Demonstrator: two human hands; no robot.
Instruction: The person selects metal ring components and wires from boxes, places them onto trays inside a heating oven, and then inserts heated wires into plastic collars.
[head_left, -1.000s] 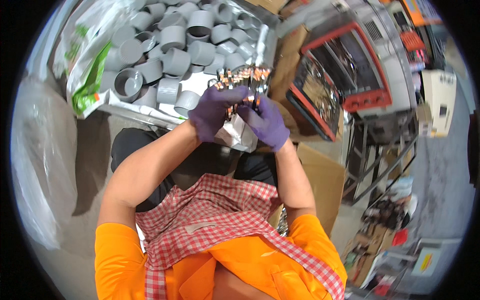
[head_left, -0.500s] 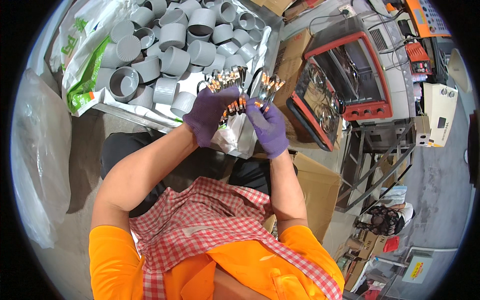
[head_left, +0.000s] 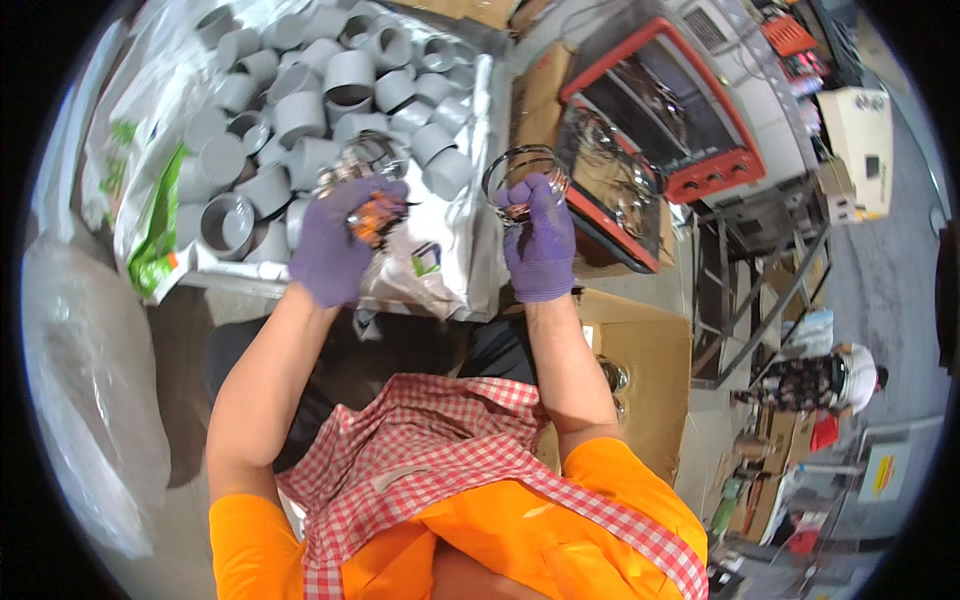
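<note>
My left hand, in a purple glove, is closed around a bunch of shiny metal hose clamps above the near part of the tray. My right hand, gloved the same, grips several more hose clamps, their round bands standing up past the fingers. The hands are well apart. Beyond the left hand, many grey round caps lie heaped at various tilts in a tray lined with white plastic. My fingers hide part of both bunches.
Right of the tray stands a red toaster oven, its door lowered with more metal rings on it. A cardboard box is by my right forearm. Clear plastic sheeting hangs at left. A person is farther off at right.
My hands were close together over one cluster of clamps; now they are apart, each with its own bunch. The left hand has moved left. The view has shifted slightly.
</note>
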